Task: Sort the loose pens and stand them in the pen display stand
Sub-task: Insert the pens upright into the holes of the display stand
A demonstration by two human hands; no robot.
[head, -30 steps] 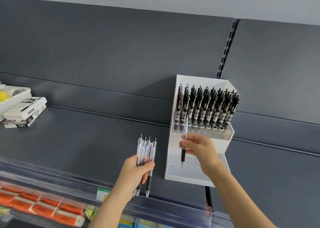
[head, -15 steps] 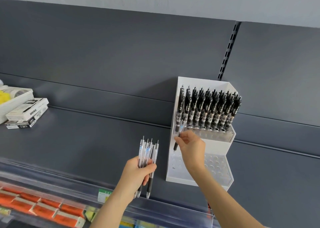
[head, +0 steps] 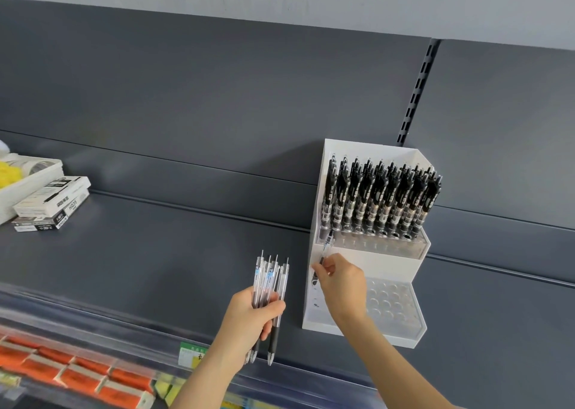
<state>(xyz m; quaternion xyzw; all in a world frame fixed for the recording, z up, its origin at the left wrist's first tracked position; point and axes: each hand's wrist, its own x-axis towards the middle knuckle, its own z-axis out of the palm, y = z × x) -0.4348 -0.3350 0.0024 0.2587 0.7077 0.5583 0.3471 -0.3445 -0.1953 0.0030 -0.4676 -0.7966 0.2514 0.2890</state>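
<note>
1 pen (head: 323, 257) is being pinched, tilted, by the R hand (head: 340, 287) at the left edge of the pen display stand (head: 373, 264) & a bunch of pens (head: 270, 279) is being gripped by the L hand (head: 252, 318), so the low holes (head: 385, 296) may be getting missed b/c of the tilt.

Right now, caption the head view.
Right hand pinches a pen at the pen display stand; left hand grips loose pens.

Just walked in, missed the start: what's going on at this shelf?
A person is filling a white pen display stand. The left hand grips a bundle of clear pens; the right hand pinches one pen at the stand's left edge. Black pens crowd the upper tier; the lower tier's visible holes are empty.
</note>
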